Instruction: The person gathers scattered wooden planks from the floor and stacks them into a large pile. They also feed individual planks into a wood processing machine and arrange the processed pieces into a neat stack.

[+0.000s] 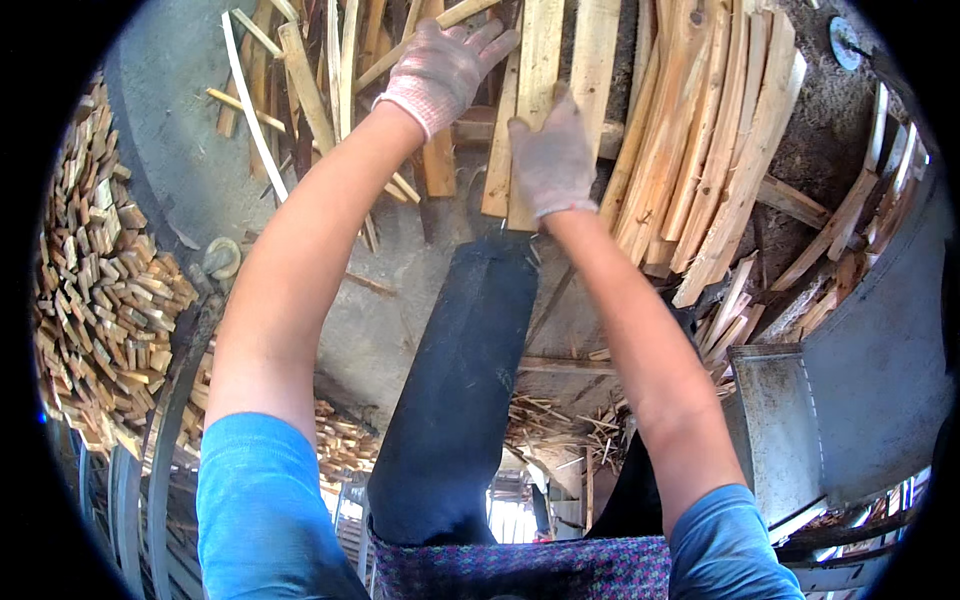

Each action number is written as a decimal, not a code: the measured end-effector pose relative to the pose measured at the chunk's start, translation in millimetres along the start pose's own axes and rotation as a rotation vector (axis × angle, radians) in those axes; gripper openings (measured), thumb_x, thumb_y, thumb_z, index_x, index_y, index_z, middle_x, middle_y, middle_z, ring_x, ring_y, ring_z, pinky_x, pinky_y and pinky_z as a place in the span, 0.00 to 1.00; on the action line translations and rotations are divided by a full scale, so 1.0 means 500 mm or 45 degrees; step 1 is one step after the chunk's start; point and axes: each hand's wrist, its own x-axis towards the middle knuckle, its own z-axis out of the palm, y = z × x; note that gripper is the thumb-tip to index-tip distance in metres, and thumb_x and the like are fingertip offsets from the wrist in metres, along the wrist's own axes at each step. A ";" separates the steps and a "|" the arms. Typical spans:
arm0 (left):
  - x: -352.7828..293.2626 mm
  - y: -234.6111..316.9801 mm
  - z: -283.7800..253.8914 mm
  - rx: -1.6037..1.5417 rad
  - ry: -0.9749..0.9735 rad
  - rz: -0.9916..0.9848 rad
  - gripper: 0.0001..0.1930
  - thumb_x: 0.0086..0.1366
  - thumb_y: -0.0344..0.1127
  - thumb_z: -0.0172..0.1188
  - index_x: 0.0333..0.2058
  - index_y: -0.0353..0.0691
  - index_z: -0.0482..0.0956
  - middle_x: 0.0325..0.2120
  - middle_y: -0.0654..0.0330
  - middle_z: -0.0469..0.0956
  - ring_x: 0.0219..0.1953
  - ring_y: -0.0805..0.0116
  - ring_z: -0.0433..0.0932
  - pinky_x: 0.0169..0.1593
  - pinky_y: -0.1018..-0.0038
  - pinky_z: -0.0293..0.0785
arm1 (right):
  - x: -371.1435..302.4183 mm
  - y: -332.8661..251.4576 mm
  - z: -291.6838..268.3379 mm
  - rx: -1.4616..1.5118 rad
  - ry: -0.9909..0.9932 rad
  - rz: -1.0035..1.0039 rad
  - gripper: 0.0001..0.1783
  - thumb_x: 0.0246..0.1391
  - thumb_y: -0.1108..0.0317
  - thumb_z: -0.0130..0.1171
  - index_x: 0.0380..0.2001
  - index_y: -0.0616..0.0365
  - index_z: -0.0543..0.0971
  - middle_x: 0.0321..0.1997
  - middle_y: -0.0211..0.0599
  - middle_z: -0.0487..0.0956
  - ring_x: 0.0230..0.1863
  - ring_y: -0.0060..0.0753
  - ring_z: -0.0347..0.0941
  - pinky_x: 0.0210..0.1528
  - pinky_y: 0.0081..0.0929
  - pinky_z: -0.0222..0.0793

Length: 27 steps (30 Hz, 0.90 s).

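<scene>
Both my hands wear knit work gloves and reach forward over a heap of long pale wooden slats. My left hand (443, 68) hovers above thin sticks (318, 95), fingers spread, with nothing in it. My right hand (551, 155) lies on a flat wooden plank (533, 60), its thumb up along the plank's edge; whether it grips the plank I cannot tell. My dark trouser leg (460, 380) stretches out below the hands.
A fan of long slats (705, 150) lies to the right on dark ground. A big pile of short cut wood blocks (105, 290) fills the left side. A grey metal box (780, 430) stands at the lower right. Wood scraps (560, 420) litter the concrete floor.
</scene>
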 end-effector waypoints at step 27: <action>0.028 -0.056 -0.016 0.150 0.035 0.040 0.25 0.62 0.27 0.57 0.59 0.52 0.78 0.48 0.56 0.79 0.42 0.56 0.85 0.44 0.58 0.80 | 0.102 0.017 0.004 0.288 -0.156 0.133 0.34 0.47 0.52 0.67 0.47 0.72 0.76 0.46 0.65 0.82 0.50 0.58 0.81 0.55 0.40 0.75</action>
